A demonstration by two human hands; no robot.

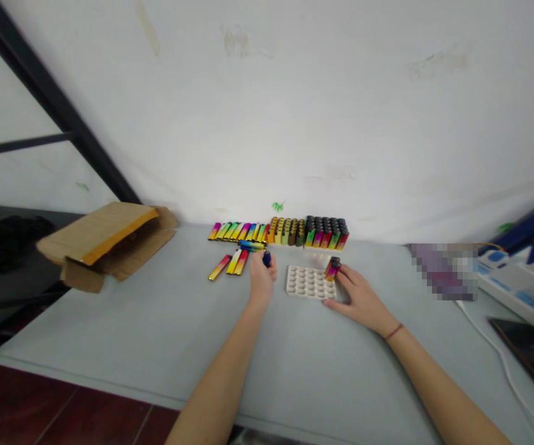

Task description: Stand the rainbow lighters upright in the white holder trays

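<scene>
My left hand is closed around a blue lighter, just right of three loose rainbow lighters lying on the grey table. My right hand pinches a colourful lighter upright at the right end of a white tray with round holes. Behind them, along the wall, lies a row of rainbow lighters, and a full tray of upright black-capped lighters stands beside it.
An open cardboard box lies at the table's left end. A black metal frame stands behind it. At the right are a white power strip, a cable and a dark phone.
</scene>
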